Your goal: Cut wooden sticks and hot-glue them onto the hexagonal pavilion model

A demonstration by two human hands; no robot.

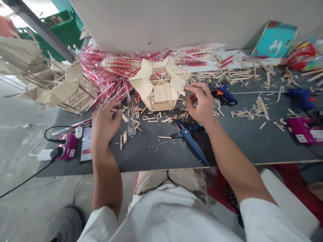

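A star-shaped structure of wooden sticks (165,93) stands near the middle of the dark table (146,158). My right hand (200,101) is at its right side, thumb and fingers curved apart, with nothing visible between them; whether a fingertip touches the structure I cannot tell. Left of the structure, apart from it, my left hand (105,120) hovers with thumb and fingers bent and apart, also with nothing visible in it. Between the hands lie blue-handled cutters (193,143), a clear plastic piece (131,117) and cut stick bits (151,118).
Red-and-clear wrapped sticks (111,72) pile up behind. Blue glue guns (224,94) and loose sticks (254,109) lie right. At left are a phone (86,143), a magenta power adapter (67,146) with cables, and a larger stick structure (68,87). A second magenta adapter (300,129) sits far right.
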